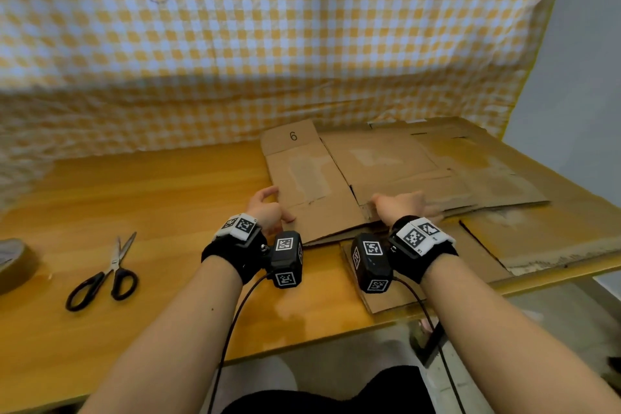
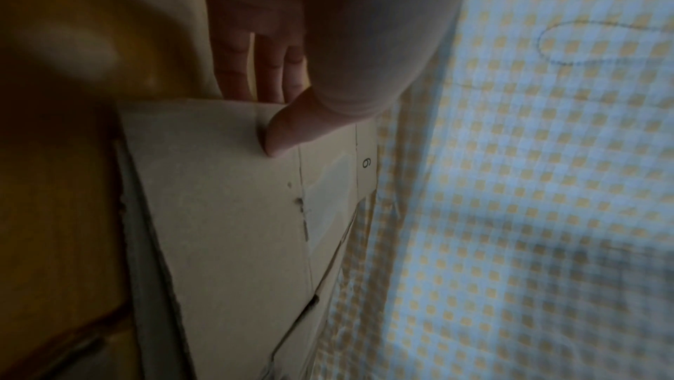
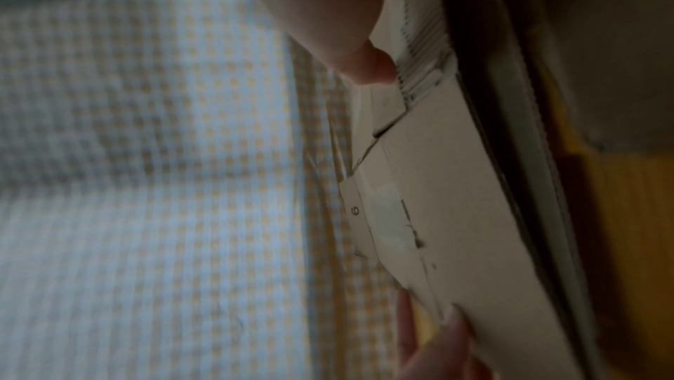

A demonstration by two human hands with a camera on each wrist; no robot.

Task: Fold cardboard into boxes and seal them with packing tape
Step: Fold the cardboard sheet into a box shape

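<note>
Here a flattened cardboard box point(image 1: 309, 178) lies on top of a spread of other flat cardboard sheets point(image 1: 470, 178) over the right half of a wooden table point(image 1: 151, 191). Its far flap carries a printed "6" point(image 1: 293, 136), the only writing that can be read; the same digit shows in the left wrist view point(image 2: 366, 162) and the right wrist view point(image 3: 354, 210). Pale patches, seemingly torn tape or label residue, mark its middle panels.

The left hand point(image 1: 268, 208) grips the box's left edge near its near corner: in the left wrist view the thumb point(image 2: 291, 132) presses on the top face while the fingers point(image 2: 269, 69) lie close together and pass under the edge, so the board is pinched between them. The right hand point(image 1: 403, 207) is at the box's right near corner, where the box meets the sheet beside it. The right wrist view shows its thumb point(image 3: 368, 66) against the fluted cut edge there; its fingers are blurred or hidden, and I cannot tell whether they clamp the board or only rest on it.

Both wrists wear black straps with camera blocks point(image 1: 285, 259) covered in square black-and-white code markers, which cannot be read as text.

On the left of the table lie black-handled scissors point(image 1: 104, 274), blades slightly apart and pointing far. At the far left edge sits part of a roll of packing tape point(image 1: 13, 262). A yellow-and-white checked cloth point(image 1: 268, 27) hangs behind the table.
</note>
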